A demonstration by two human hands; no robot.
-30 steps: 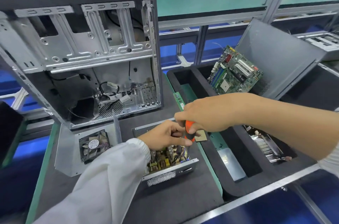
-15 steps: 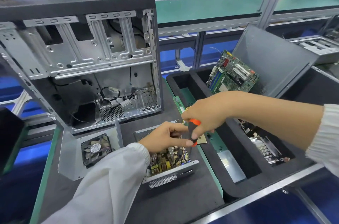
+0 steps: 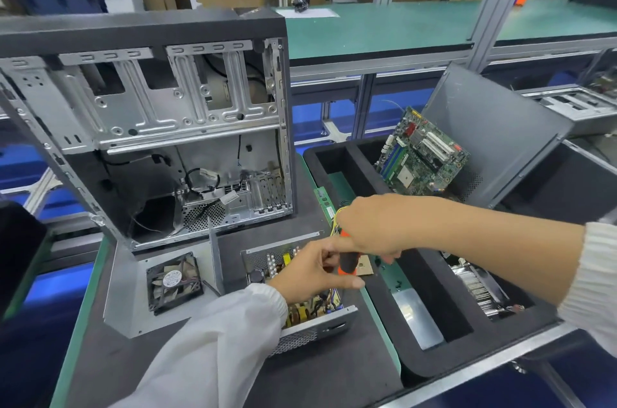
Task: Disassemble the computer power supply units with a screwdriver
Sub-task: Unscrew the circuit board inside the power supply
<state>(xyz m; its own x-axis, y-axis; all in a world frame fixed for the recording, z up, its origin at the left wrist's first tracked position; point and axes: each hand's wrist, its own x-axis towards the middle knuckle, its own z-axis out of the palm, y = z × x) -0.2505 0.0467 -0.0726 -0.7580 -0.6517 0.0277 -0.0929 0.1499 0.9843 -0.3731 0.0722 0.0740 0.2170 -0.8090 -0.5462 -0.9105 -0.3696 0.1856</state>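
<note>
Head view: right hand [image 3: 370, 227] grips screwdriver [image 3: 347, 257] above power supply [image 3: 310, 327]; left hand [image 3: 310, 270] pinches screwdriver handle.

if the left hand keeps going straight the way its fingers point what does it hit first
Most likely the screwdriver: the left hand points its fingers right at the orange-and-black handle that the right hand grips, over the open power supply unit. Contact is unclear.

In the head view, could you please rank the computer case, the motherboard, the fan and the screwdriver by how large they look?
1. computer case, by far the largest.
2. motherboard.
3. fan; it is nearer the camera, so the gap to the motherboard is unsure.
4. screwdriver, mostly hidden by the hands.
</note>
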